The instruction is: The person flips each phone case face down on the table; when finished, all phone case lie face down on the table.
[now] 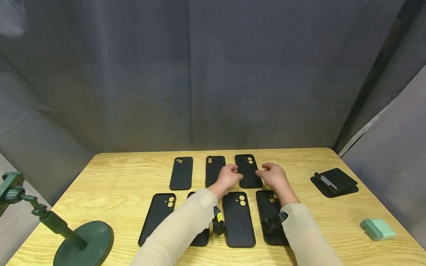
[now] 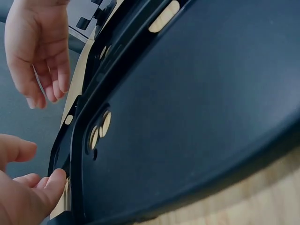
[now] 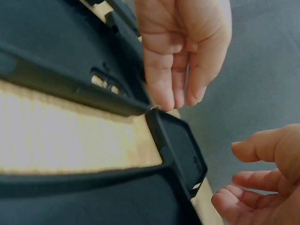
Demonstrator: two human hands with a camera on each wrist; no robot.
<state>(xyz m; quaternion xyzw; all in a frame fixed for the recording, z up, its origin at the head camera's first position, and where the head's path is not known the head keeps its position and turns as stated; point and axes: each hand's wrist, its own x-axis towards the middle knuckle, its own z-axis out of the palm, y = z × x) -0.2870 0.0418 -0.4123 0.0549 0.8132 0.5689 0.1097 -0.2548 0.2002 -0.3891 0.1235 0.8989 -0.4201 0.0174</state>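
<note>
Seven black phone cases lie in two rows on the wooden table. Both hands are at the back right case. My left hand is at its left edge, and in the left wrist view a fingertip of the left hand touches the rim of that case. My right hand hovers at the right edge with loosely curled fingers and holds nothing, as the right wrist view shows for the right hand. The front middle case lies between my forearms. One front-row case is half hidden under my left sleeve.
A dark green stand with an angled arm sits at the table's front left corner. A black folded holder lies at the right, and a mint green box nearer the front right. Grey cloth hangs behind and beside the table.
</note>
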